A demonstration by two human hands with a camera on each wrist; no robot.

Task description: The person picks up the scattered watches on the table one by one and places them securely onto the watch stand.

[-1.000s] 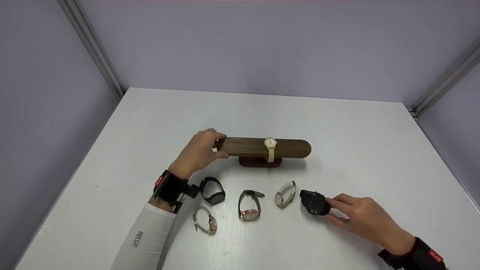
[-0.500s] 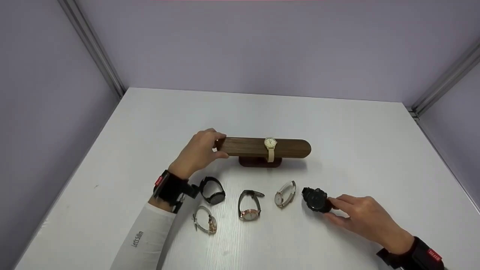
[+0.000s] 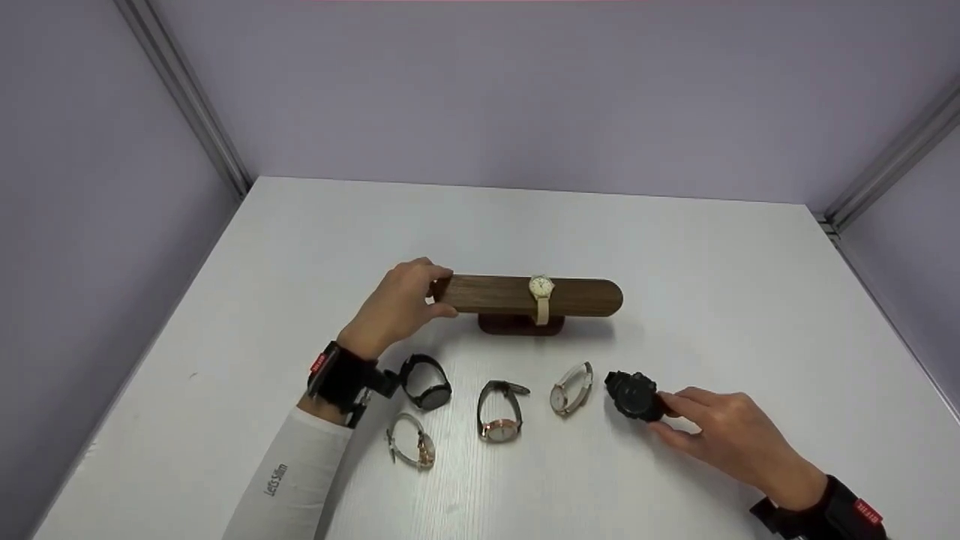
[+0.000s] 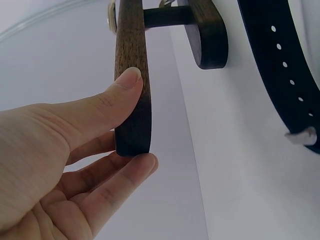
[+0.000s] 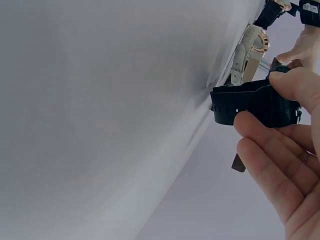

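A dark wooden watch stand (image 3: pixel 529 295) stands mid-table with a cream-strapped watch (image 3: pixel 541 294) looped over its bar. My left hand (image 3: pixel 396 306) grips the bar's left end (image 4: pixel 133 100), thumb on one face and fingers under it. My right hand (image 3: pixel 720 431) pinches a chunky black watch (image 3: pixel 634 396) at the right end of the row; the right wrist view shows thumb and fingers on its strap (image 5: pixel 250 106). Left of it lies a watch with a pale strap (image 3: pixel 570 388).
More watches lie on the white table (image 3: pixel 675 255) in front of the stand: a dark-strapped one with a rose face (image 3: pixel 499 411), an all-black one (image 3: pixel 426 381) near my left wrist, a grey-strapped one (image 3: pixel 411 442). Lilac walls enclose the table.
My right hand has closed on the black watch and shifted it slightly up and to the right. The left hand and the stand have not moved.
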